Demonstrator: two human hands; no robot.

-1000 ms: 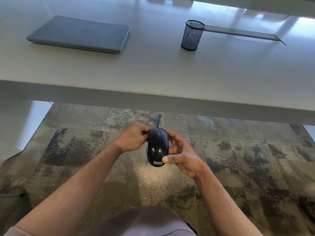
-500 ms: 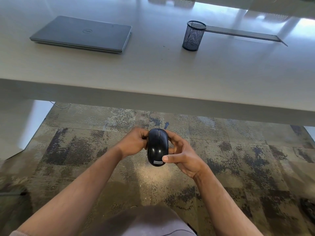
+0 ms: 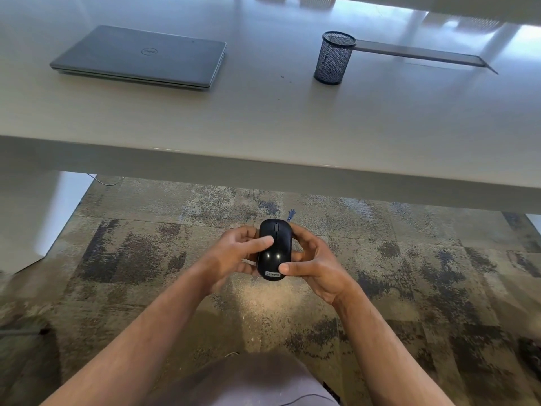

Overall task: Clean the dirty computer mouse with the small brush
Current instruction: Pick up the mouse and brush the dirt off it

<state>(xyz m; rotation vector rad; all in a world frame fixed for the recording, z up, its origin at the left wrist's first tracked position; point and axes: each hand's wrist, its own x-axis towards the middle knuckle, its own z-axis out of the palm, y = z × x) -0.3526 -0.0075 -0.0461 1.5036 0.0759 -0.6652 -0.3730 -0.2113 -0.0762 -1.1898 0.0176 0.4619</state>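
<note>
A glossy black computer mouse (image 3: 275, 256) with a Lenovo label is held in front of me, below the desk edge and over the carpet. My left hand (image 3: 234, 253) grips its left side, with the thumb lying across the top. My right hand (image 3: 314, 263) curls round its right side, with the thumb pressed near the label. A small blue brush tip (image 3: 291, 214) pokes out just behind the mouse's front right corner. Its handle is hidden, and I cannot tell which hand holds it.
The pale desk (image 3: 263, 127) spans the upper view, its front edge just beyond my hands. On it lie a closed grey laptop (image 3: 140, 57) at the left and a black mesh pen cup (image 3: 333, 57) at the right. A desk leg (image 3: 38, 218) stands at the left.
My left thumb has slid from the mouse's side onto its top. The blue brush, which stuck up above the mouse's front, now shows only a short tip further right.
</note>
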